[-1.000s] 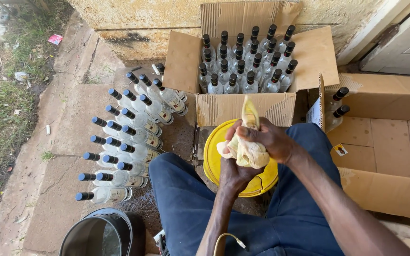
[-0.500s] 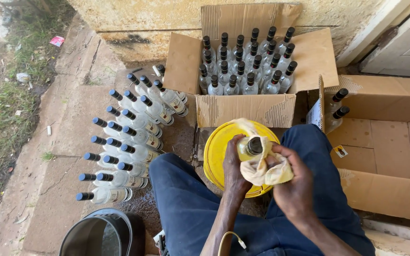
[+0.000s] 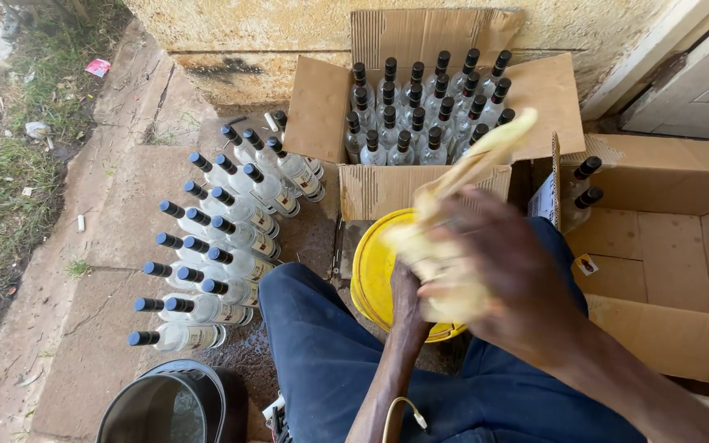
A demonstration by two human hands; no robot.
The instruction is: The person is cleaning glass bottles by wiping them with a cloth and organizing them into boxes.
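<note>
My right hand [image 3: 506, 275], blurred with motion, is shut on a pale yellow cloth [image 3: 461, 176] that streams up and to the right. My left hand [image 3: 408, 287] is mostly hidden behind it, over a yellow bucket [image 3: 368, 279] between my knees. The left hand grips something wrapped in the cloth; the bottle it holds is covered now. I sit in dark blue trousers [image 3: 322, 353].
An open cardboard box [image 3: 317, 98] of clear bottles with black caps stands by the wall. Several more such bottles [image 3: 223, 238] lie in rows on the concrete to my left. A second open box [image 3: 666, 246] on the right holds two bottles [image 3: 584, 176]. A dark bucket [image 3: 166, 406] is at bottom left.
The bottle's black cap showed above the cloth half a second ago; now my right hand has swept up over it, flinging the cloth's end up and right.
</note>
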